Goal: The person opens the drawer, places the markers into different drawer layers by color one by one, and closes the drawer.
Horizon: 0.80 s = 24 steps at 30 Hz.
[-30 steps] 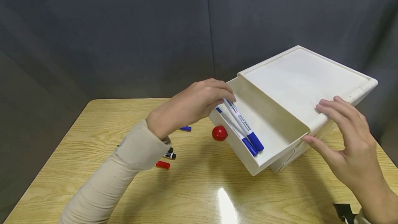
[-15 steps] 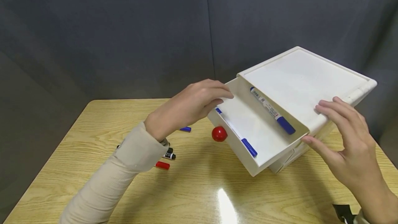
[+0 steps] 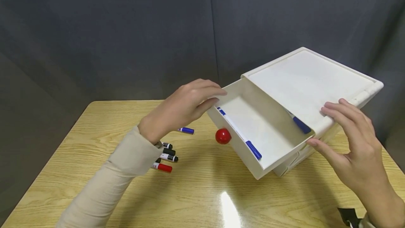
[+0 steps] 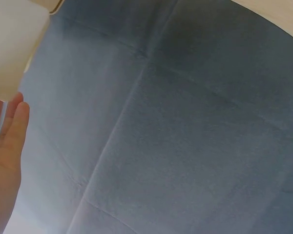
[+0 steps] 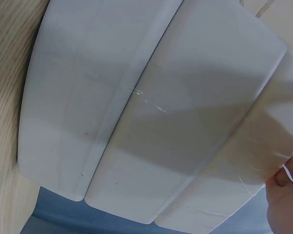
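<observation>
A white drawer unit (image 3: 311, 83) stands at the right, its top drawer (image 3: 237, 149) pulled out, with a red ball knob (image 3: 223, 136) on the front. Inside, a blue-capped marker (image 3: 235, 126) lies along the front wall. A second blue-capped marker (image 3: 301, 125) shows only its cap end, the rest hidden under the unit's top. My left hand (image 3: 185, 105) holds nothing, its extended fingertips at the drawer's far front corner. My right hand (image 3: 357, 147) rests on the unit's near side edge, fingertips on the top and thumb near the drawer's side.
On the wooden table (image 3: 95, 133) to the left lie a blue marker (image 3: 186, 130), several black-capped markers (image 3: 169, 157) and a red marker (image 3: 164, 167), partly hidden by my left sleeve. A black object (image 3: 349, 217) is at the lower right. Dark cloth (image 3: 158, 38) hangs behind.
My left hand has let go of the second blue-capped marker, which has moved back in the drawer under the top. The left hand has shifted slightly left; the right hand stays put.
</observation>
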Each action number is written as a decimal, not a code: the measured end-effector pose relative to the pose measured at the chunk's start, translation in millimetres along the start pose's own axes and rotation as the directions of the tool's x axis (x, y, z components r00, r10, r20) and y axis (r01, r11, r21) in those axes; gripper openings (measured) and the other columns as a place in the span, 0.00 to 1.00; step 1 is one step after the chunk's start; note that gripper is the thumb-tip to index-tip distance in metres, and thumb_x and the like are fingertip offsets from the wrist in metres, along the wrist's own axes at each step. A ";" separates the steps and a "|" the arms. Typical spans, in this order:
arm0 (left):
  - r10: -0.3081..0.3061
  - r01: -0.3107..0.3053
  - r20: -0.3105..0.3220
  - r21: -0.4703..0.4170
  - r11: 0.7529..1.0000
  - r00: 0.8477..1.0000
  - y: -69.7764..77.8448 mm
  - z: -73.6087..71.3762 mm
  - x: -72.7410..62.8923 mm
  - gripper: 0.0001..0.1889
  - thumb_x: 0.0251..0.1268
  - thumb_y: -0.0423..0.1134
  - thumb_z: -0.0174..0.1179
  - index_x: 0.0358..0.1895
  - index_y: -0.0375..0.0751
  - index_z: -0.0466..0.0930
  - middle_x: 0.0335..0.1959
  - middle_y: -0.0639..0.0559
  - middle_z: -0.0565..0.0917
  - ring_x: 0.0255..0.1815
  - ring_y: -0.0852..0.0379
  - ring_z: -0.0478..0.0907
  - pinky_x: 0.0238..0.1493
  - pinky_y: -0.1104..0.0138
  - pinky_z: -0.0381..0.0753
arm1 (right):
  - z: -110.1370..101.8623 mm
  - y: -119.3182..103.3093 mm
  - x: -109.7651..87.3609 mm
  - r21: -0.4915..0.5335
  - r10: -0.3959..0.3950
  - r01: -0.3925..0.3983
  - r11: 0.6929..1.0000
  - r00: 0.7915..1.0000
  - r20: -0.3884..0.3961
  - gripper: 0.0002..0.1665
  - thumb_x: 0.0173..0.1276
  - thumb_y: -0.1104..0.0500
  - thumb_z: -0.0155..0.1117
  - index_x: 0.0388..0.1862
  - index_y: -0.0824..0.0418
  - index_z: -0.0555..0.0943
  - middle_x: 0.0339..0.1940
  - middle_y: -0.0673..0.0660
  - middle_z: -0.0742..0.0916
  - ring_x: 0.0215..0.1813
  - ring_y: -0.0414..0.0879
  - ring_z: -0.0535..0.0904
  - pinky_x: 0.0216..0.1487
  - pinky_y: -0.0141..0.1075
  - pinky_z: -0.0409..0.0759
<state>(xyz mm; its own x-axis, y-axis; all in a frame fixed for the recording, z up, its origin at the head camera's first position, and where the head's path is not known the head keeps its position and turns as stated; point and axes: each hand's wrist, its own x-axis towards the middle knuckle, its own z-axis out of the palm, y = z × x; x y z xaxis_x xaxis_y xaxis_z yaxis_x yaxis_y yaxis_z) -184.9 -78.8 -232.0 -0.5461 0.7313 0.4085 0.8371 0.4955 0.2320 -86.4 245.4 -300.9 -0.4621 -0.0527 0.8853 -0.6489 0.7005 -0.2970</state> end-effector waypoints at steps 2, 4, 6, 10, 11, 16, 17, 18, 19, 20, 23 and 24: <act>-0.012 0.012 -0.006 0.001 1.000 1.000 -1.6 -1.1 -2.2 0.15 0.69 0.30 0.61 0.57 0.37 0.82 0.55 0.48 0.85 0.56 0.53 0.79 0.61 0.64 0.80 | -0.5 0.7 -0.4 -0.001 0.001 -0.001 1.000 1.000 -0.001 0.47 0.63 0.31 0.62 0.48 0.77 0.80 0.56 0.64 0.85 0.72 0.44 0.71 0.78 0.39 0.62; -0.020 0.020 -0.010 0.002 1.000 1.000 -3.1 -2.1 -4.1 0.16 0.69 0.31 0.61 0.58 0.37 0.82 0.55 0.48 0.85 0.56 0.53 0.79 0.61 0.64 0.80 | -1.1 2.2 -0.8 -0.004 -0.002 0.002 1.000 1.000 0.000 0.47 0.63 0.31 0.62 0.48 0.77 0.80 0.56 0.64 0.85 0.72 0.45 0.71 0.78 0.40 0.62; -0.024 0.024 -0.016 0.003 1.000 1.000 -4.6 -3.1 -5.6 0.16 0.69 0.31 0.61 0.58 0.38 0.82 0.55 0.48 0.85 0.56 0.53 0.79 0.61 0.64 0.81 | -1.4 2.9 -1.2 -0.004 -0.005 0.005 1.000 1.000 -0.001 0.47 0.63 0.31 0.62 0.49 0.77 0.80 0.56 0.66 0.85 0.72 0.46 0.71 0.78 0.40 0.62; -0.041 0.041 -0.027 0.001 0.999 0.999 -8.6 -4.3 -8.9 0.15 0.70 0.33 0.61 0.58 0.38 0.82 0.55 0.48 0.84 0.56 0.53 0.79 0.60 0.63 0.81 | -2.3 1.2 -0.5 -0.013 -0.004 0.004 1.000 1.000 -0.004 0.47 0.63 0.31 0.62 0.48 0.77 0.80 0.55 0.66 0.85 0.72 0.45 0.71 0.78 0.40 0.62; -0.046 0.046 -0.031 -0.003 0.999 0.998 -10.0 -4.4 -10.0 0.15 0.70 0.33 0.61 0.58 0.38 0.82 0.56 0.48 0.84 0.56 0.53 0.79 0.59 0.63 0.81 | -2.4 0.9 -0.5 -0.016 -0.001 0.001 1.000 1.000 -0.004 0.47 0.63 0.31 0.62 0.48 0.77 0.80 0.55 0.67 0.85 0.72 0.45 0.71 0.78 0.40 0.62; -0.067 0.066 -0.059 -0.018 0.998 0.996 -19.4 -3.9 -15.7 0.16 0.70 0.34 0.61 0.58 0.37 0.81 0.56 0.46 0.84 0.58 0.52 0.79 0.61 0.61 0.80 | -3.5 7.7 -3.1 -0.017 -0.006 0.006 1.000 1.000 0.005 0.47 0.62 0.31 0.62 0.50 0.76 0.81 0.56 0.67 0.84 0.72 0.50 0.71 0.78 0.42 0.62; -0.072 0.070 -0.063 -0.020 0.997 0.995 -21.2 -3.9 -16.9 0.16 0.70 0.34 0.61 0.58 0.37 0.81 0.56 0.46 0.84 0.58 0.52 0.79 0.62 0.61 0.80 | -3.9 9.4 -3.9 -0.018 -0.004 0.004 1.000 1.000 0.009 0.47 0.62 0.31 0.63 0.50 0.76 0.81 0.56 0.68 0.84 0.72 0.51 0.71 0.78 0.42 0.62; -0.077 0.076 -0.064 -0.023 0.997 0.995 -23.3 -3.7 -18.0 0.16 0.70 0.34 0.61 0.59 0.37 0.81 0.56 0.45 0.84 0.59 0.51 0.79 0.62 0.60 0.80 | -4.3 9.7 -4.1 -0.021 -0.002 0.002 1.000 1.000 0.014 0.47 0.62 0.31 0.63 0.51 0.76 0.81 0.56 0.68 0.84 0.72 0.51 0.71 0.78 0.42 0.62; -0.079 0.078 -0.068 -0.024 0.997 0.995 -24.9 -3.8 -19.2 0.16 0.70 0.34 0.61 0.59 0.37 0.81 0.57 0.45 0.84 0.59 0.51 0.79 0.63 0.60 0.80 | -4.7 8.7 -3.6 -0.025 0.003 -0.003 1.000 1.000 0.017 0.47 0.62 0.30 0.62 0.50 0.76 0.80 0.56 0.68 0.84 0.73 0.50 0.71 0.79 0.41 0.62; -0.084 0.082 -0.068 -0.026 0.996 0.994 -26.5 -3.8 -20.5 0.16 0.70 0.34 0.61 0.59 0.37 0.81 0.57 0.45 0.83 0.59 0.51 0.79 0.63 0.59 0.80 | -4.6 7.5 -3.1 -0.028 0.006 -0.006 1.000 1.000 0.018 0.47 0.62 0.30 0.62 0.50 0.76 0.80 0.56 0.68 0.84 0.73 0.49 0.71 0.79 0.41 0.61; -0.102 0.100 -0.066 -0.033 0.994 0.993 -30.9 -3.8 -25.2 0.17 0.70 0.35 0.61 0.59 0.37 0.80 0.57 0.45 0.83 0.59 0.51 0.79 0.62 0.59 0.80 | -4.9 3.8 -2.5 -0.040 0.017 -0.016 0.999 1.000 0.022 0.48 0.62 0.30 0.61 0.49 0.77 0.80 0.56 0.69 0.84 0.73 0.45 0.70 0.79 0.40 0.61; -0.109 0.107 -0.065 -0.034 0.994 0.992 -32.3 -3.5 -27.0 0.17 0.71 0.35 0.61 0.60 0.37 0.80 0.57 0.45 0.83 0.59 0.51 0.79 0.62 0.58 0.80 | -5.1 3.1 -2.3 -0.044 0.017 -0.016 0.999 1.000 0.022 0.48 0.62 0.29 0.61 0.49 0.77 0.80 0.56 0.68 0.84 0.73 0.44 0.70 0.79 0.39 0.61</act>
<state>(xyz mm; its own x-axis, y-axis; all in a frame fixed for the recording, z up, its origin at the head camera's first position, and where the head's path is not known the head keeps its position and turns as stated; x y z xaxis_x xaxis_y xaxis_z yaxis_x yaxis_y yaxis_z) -197.1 -116.1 -247.5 -0.6306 0.6411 0.4374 0.7747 0.5542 0.3045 -84.2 251.3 -302.1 -0.4861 -0.0565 0.8721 -0.6140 0.7321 -0.2949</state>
